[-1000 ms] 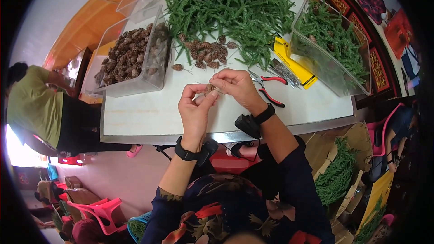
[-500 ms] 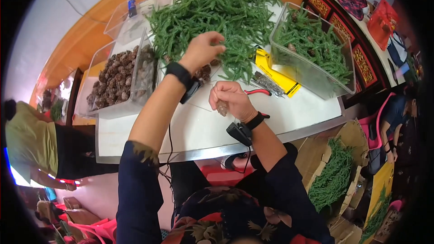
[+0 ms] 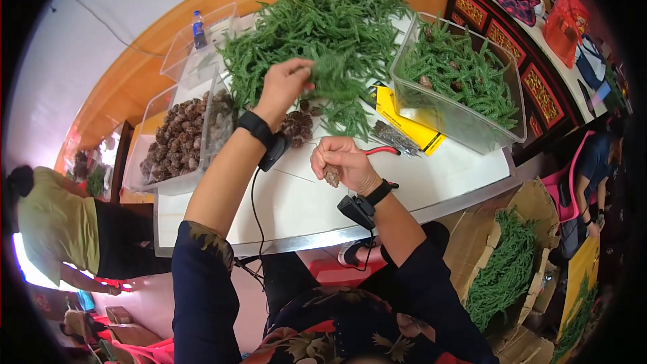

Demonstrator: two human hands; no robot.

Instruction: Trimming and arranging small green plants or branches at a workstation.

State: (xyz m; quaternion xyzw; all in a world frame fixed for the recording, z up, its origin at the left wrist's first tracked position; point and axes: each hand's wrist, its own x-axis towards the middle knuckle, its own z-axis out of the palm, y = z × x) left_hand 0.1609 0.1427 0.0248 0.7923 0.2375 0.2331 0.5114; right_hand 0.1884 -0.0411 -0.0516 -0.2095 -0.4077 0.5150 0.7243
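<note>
My left hand (image 3: 284,86) is closed at the near edge of a big heap of green artificial sprigs (image 3: 296,17). From its fingertips extends a green sprig (image 3: 337,73), smeared by motion. Lower and to the right, my right hand (image 3: 345,163) pinches a brown pine cone (image 3: 331,176) that hangs under the fingers. Red-handled pliers (image 3: 383,151) lie partly hidden behind that hand. Between my hands and the heap, loose pine cones (image 3: 296,128) rest on the white table (image 3: 269,195).
A clear bin of pine cones (image 3: 178,136) stands left, a clear bin of sprigs with cones (image 3: 465,81) right. Beside the latter lie a yellow package (image 3: 408,121) and thin metal wires (image 3: 396,139). A cable (image 3: 256,209) trails from my left wrist. Other people work at both sides.
My left hand has drawn back slightly from the heap, its fingers now closed on a sprig. The right hand keeps its hold on the pine cone. The whole view has shifted slightly.
</note>
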